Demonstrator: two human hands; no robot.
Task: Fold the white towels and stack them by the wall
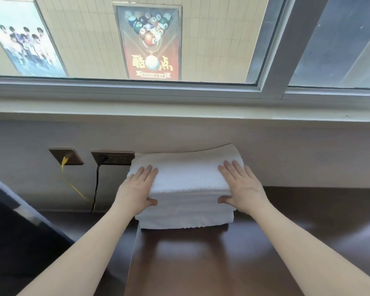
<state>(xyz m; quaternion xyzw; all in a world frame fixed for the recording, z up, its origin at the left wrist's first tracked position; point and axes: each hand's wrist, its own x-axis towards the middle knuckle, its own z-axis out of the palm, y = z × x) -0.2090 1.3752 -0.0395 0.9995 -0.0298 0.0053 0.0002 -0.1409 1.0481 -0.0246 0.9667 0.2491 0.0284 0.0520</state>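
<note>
Stack of folded white towels stands on the dark worktop, rear edge against the wall; left hand and right hand lie released on its ends, fingers straight on top, thumbs against the front face; wall socket just left of the stack, black cable hanging below.

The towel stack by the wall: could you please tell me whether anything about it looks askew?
Slightly. The towel stack is not flush: its layers' edges step in and out at the lower front corners, and its left rear corner crowds the wall socket. Nothing looks spilled or damaged.
</note>
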